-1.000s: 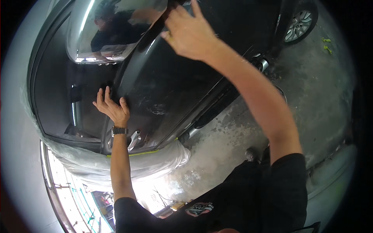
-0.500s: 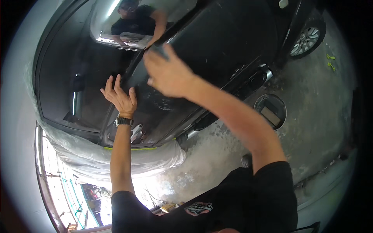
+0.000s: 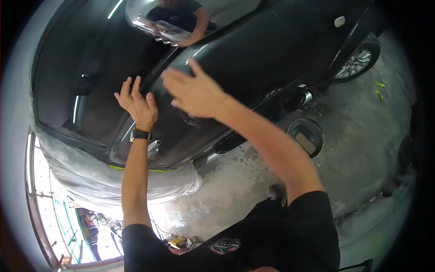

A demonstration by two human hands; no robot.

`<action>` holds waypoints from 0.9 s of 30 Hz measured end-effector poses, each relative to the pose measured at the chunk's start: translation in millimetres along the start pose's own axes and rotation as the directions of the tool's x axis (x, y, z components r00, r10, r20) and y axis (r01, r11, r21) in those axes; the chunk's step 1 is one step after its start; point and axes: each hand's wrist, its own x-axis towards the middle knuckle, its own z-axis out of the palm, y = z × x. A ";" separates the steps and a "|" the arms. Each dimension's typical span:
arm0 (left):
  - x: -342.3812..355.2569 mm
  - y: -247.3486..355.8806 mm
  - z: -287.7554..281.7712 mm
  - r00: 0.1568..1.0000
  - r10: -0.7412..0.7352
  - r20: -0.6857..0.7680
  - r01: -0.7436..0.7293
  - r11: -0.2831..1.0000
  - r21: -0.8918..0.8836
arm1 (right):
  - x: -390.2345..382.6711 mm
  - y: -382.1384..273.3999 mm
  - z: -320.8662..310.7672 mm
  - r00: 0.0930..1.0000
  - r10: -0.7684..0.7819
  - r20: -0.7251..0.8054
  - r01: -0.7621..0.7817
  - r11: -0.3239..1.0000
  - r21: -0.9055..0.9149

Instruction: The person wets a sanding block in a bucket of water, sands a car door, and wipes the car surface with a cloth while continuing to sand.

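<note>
- At the far left is a bright opening with bars [image 3: 56,213], and outside it some objects which are too small to tell.
- Next comes the dark window glass [image 3: 77,93] of the car, with light reflected in it.
- Below the glass, a clear plastic sheet [image 3: 86,167] covers the car body; along its upper edge runs a yellow-green strip [image 3: 158,170].
- The left hand [image 3: 138,104] is released, with its fingers spread, beside the lower border of the glass; it grasps nothing that I can see. A dark watch [image 3: 141,134] is on this wrist.
- Just beside the wrist is a shiny door handle [image 3: 154,146].
- At the top, a glossy side mirror [image 3: 181,20] reflects the person.
- The right hand [image 3: 195,93] is over the upper part of the door, palm toward it, thumb apart. It is blurred, so I cannot tell whether it grasps something under the palm.
- The dark car door [image 3: 240,63] lies under and around both hands and extends to the right; pale scuff marks show just below the right hand.
- Beyond the right forearm, a round bucket [image 3: 322,140] stands on the concrete floor [image 3: 362,136], with a brownish block [image 3: 306,143] inside.
- Farther right are a silver-spoked wheel [image 3: 358,63] and yellow-green scraps [image 3: 379,94] on the floor.
</note>
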 end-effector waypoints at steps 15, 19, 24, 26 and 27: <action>0.8 -1.6 -2.1 0.999 0.027 0.017 -0.028 0.998 0.056 | -58.2 162.3 -76.5 0.878 0.318 -0.357 -0.408 0.888 -0.213; -0.7 -0.7 -9.1 0.999 0.031 0.043 -0.035 0.995 0.093 | -45.5 128.7 -58.0 0.758 0.462 -0.460 -0.545 0.836 -0.059; -1.1 -10.7 -10.0 0.999 0.031 0.045 -0.036 0.991 0.127 | -62.2 169.4 -77.7 0.842 0.355 -0.406 -0.437 0.890 -0.128; 2.7 -3.6 -1.6 0.999 0.031 0.042 -0.035 0.994 0.105 | -68.5 213.2 -108.7 0.682 0.464 -0.566 -0.608 0.789 -0.086; 4.1 -0.4 1.4 0.999 0.030 0.041 -0.034 0.995 0.094 | -66.8 217.4 -106.2 0.668 0.464 -0.582 -0.623 0.776 -0.096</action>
